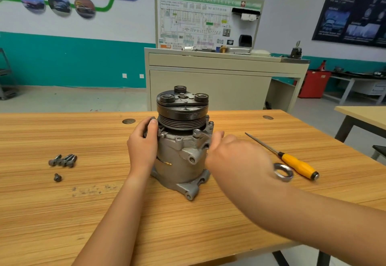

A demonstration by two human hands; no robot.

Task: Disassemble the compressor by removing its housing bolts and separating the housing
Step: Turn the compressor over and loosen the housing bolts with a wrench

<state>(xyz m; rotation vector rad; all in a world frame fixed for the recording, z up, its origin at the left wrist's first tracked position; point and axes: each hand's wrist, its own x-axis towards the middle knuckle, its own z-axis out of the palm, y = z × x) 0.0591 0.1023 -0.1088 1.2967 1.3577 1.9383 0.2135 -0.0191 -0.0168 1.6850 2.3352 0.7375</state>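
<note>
The compressor (181, 157) stands upright in the middle of the wooden table (62, 213), its black pulley (182, 113) on top and its grey housing below. My left hand (143, 143) grips the upper left side of the housing, thumb up by the pulley's edge. My right hand (234, 155) is blurred at the compressor's right side, fingers reaching toward the housing's upper flange; whether it touches is unclear. Several removed bolts (63, 159) lie in a bunch at the left, with one short bolt (57, 177) apart below them.
A yellow-handled screwdriver (292, 162) lies to the right, and a metal wrench ring (283, 172) shows beside my right forearm. Metal crumbs (89, 189) dot the table at front left. A beige training bench (219, 73) stands behind; another table (363, 115) is at the right.
</note>
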